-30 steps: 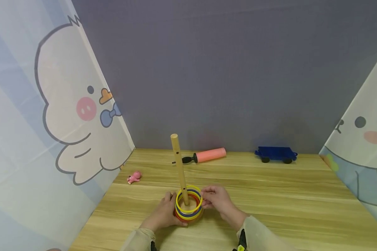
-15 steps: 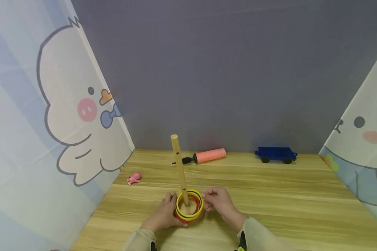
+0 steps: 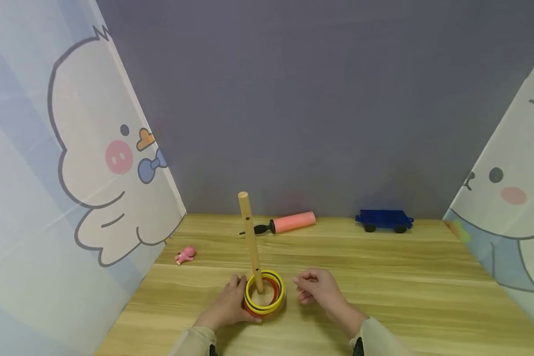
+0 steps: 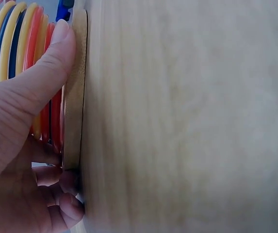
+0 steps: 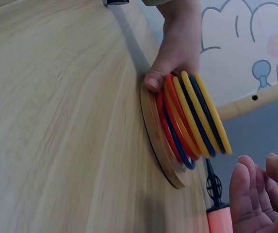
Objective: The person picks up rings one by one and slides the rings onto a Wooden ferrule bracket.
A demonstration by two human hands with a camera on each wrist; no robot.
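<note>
A wooden ring toss stand has a tall peg [image 3: 251, 237] rising from a round base [image 4: 74, 107]. Red, blue and yellow rings [image 5: 197, 111] lie stacked around the foot of the peg, a yellow one on top. My left hand [image 3: 231, 302] grips the stand low down on its left side; in the left wrist view its thumb crosses the rings to the base edge, and the other fingers curl in at the far side. Apart from the stack on the right is my right hand [image 3: 322, 289], fingers loosely bent and nothing in them.
Behind the stand lies a pink hand pump [image 3: 293, 222] with a black nozzle. A blue toy wagon [image 3: 384, 219] stands at the back right. On the left is a small pink figurine [image 3: 186, 254]. Grey and cartoon-printed cloths surround the wooden tabletop [image 3: 405, 277].
The upper rings have dropped closer together on the stack. My right hand has left the rings and moved right. The left hand keeps its grip on the stand.
</note>
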